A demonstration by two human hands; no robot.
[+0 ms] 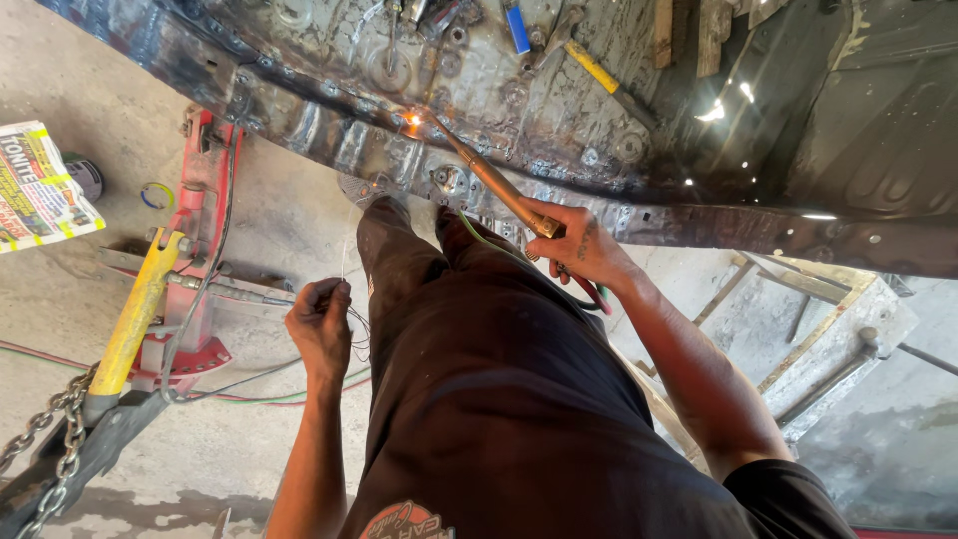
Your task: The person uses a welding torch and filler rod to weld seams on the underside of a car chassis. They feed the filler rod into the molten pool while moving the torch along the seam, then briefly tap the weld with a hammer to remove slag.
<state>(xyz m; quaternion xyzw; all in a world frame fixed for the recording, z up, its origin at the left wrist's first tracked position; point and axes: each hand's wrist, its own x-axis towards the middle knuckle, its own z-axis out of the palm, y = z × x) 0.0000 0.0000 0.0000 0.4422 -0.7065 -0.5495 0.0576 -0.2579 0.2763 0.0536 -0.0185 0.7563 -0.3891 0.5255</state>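
Under the dark car floor, my right hand gripping a copper torch, flame glowing at its tip, my left hand pinching thin wire I can barely make out.

Sunlit concrete floor with red frame and chain.
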